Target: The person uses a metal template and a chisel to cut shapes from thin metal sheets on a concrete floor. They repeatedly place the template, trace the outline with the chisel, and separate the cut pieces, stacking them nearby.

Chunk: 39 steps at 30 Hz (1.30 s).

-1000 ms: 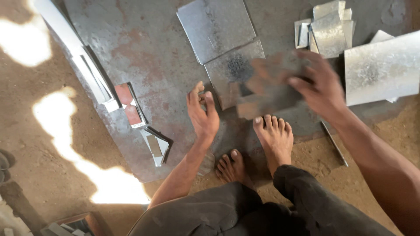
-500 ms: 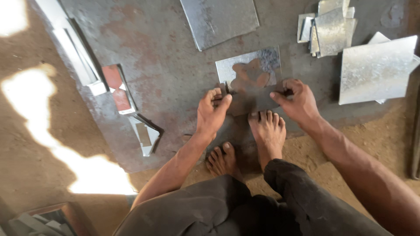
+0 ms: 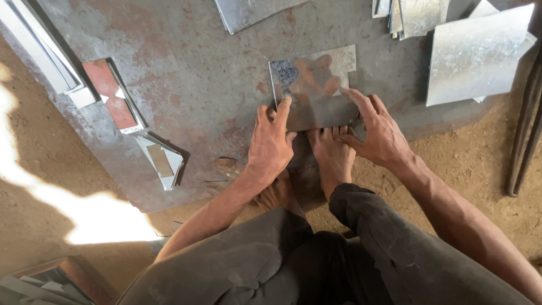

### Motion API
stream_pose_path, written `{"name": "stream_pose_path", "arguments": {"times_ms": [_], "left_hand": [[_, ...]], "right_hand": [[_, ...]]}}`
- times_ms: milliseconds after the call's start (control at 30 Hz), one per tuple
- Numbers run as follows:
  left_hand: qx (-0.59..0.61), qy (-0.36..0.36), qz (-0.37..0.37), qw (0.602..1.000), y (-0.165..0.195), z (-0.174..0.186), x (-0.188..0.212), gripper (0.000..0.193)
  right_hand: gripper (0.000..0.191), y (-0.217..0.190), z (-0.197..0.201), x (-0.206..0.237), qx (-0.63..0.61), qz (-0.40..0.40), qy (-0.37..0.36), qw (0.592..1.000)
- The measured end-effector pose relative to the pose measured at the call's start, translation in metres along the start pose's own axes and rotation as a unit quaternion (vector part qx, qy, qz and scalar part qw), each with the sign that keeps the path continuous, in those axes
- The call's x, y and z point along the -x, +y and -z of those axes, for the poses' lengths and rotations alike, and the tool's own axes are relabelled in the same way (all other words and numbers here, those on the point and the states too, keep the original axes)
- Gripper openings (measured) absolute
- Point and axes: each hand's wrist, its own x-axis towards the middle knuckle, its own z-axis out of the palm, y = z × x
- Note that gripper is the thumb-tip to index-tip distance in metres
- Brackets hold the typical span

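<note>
Down on the big steel plate (image 3: 186, 85) that serves as the working surface, a shiny sheet-metal piece (image 3: 313, 87) lies flat, its near edge just ahead of the person's toes (image 3: 333, 148). Both hands press on that edge — the left hand (image 3: 272, 141) with fingers spread over the near-left corner, the right hand (image 3: 379, 131) open and flat at the near-right. It looks like the positioning-and-pinning stage; what follows would call for steady, even pressure so the sheet does not slide. More cut sheets (image 3: 474, 53) lie to the right.
</note>
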Motion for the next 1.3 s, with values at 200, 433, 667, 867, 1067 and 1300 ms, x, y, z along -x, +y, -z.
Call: {"name": "stream_pose_path", "arguments": {"times_ms": [200, 433, 667, 867, 1067, 1300], "left_hand": [[-0.057, 0.013, -0.005, 0.998, -0.002, -0.007, 0.008, 0.076], [-0.085, 0.007, -0.03, 0.996, -0.004, -0.007, 0.002, 0.077], [-0.071, 0.005, -0.006, 0.997, -0.006, -0.007, 0.002, 0.078], [-0.055, 0.006, -0.011, 0.998, -0.003, 0.002, 0.0, 0.079], [-0.068, 0.021, -0.034, 0.997, -0.006, -0.003, 0.0, 0.079], [-0.073, 0.017, -0.042, 0.996, -0.011, -0.004, -0.004, 0.079]], "right_hand": [[0.08, 0.001, 0.0, -0.009, 0.034, -0.059, -0.052, 0.996], [0.075, 0.002, -0.003, -0.01, 0.078, -0.044, -0.042, 0.995], [0.072, 0.004, -0.003, -0.011, 0.07, 0.004, -0.015, 0.997], [0.074, 0.0, 0.005, -0.018, 0.053, -0.024, -0.045, 0.997], [0.077, 0.003, 0.007, -0.022, 0.105, 0.005, -0.041, 0.994], [0.078, 0.01, 0.007, -0.023, 0.062, -0.023, -0.063, 0.996]]}}
